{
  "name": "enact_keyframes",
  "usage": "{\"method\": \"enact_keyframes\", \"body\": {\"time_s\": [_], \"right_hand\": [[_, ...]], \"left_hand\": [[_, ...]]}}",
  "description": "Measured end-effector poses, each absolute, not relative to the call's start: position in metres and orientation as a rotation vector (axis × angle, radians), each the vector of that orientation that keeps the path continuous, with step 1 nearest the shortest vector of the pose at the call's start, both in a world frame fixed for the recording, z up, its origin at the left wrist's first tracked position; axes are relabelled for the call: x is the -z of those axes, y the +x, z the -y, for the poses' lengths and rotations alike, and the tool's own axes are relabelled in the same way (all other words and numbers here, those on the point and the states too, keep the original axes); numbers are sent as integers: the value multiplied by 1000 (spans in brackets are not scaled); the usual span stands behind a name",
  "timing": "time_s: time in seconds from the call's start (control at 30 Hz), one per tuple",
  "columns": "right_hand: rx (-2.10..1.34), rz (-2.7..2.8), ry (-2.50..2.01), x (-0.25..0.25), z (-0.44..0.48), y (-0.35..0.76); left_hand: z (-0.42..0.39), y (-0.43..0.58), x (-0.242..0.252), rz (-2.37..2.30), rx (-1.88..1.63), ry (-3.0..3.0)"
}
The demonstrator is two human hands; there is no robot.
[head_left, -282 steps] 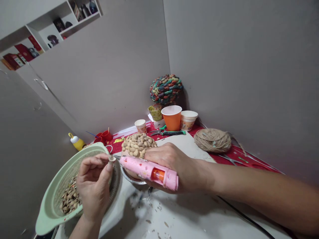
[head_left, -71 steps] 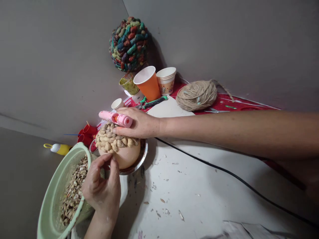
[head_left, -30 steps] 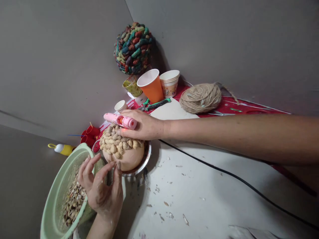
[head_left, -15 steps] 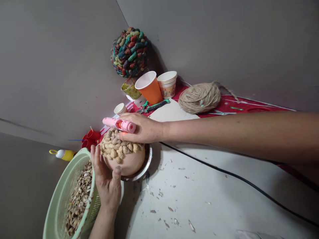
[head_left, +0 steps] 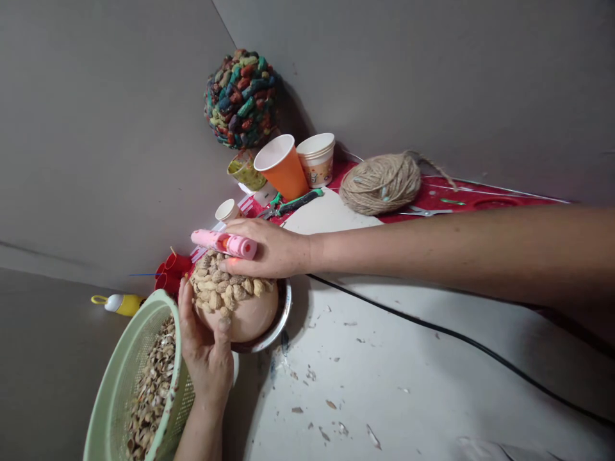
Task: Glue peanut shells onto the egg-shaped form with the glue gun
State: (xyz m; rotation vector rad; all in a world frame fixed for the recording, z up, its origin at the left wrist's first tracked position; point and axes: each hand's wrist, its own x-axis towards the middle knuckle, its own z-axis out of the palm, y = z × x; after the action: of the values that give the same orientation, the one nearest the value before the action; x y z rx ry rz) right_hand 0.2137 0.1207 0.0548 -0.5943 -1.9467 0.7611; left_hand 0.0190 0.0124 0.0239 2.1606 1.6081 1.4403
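Note:
A smooth beige ball, its upper side covered with peanut shells, rests in a round metal bowl. My right hand is closed around a pink hot glue gun above the shells. A small red-orange glow shows near its thumb, and the gun's tip is hidden. My left hand lies against the near left side of the ball, thumb and fingers spread. A black cord runs from below the right hand across the white table.
A green colander with empty shells stands at the left. Behind are a multicoloured ball, an orange cup, stacked paper cups, pliers, a twine ball and scissors. Shell bits litter the white table.
The whole view has shifted slightly, so most things sit a little further left. Both hands keep nearly the same places at the ball, the right still holding the glue gun.

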Motion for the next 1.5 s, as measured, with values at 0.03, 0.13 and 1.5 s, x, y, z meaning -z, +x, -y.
{"method": "enact_keyframes", "body": {"time_s": [0.03, 0.13, 1.5], "right_hand": [[-762, 1941, -599, -54, -121, 213], [-755, 1961, -593, -53, -122, 214], [-691, 1953, -481, -61, -113, 219]], "left_hand": [[-13, 20, -24, -1596, -1461, 2147], [-14, 22, -23, -1584, -1488, 2122], [-12, 25, -23, -1639, -1509, 2139]]}}
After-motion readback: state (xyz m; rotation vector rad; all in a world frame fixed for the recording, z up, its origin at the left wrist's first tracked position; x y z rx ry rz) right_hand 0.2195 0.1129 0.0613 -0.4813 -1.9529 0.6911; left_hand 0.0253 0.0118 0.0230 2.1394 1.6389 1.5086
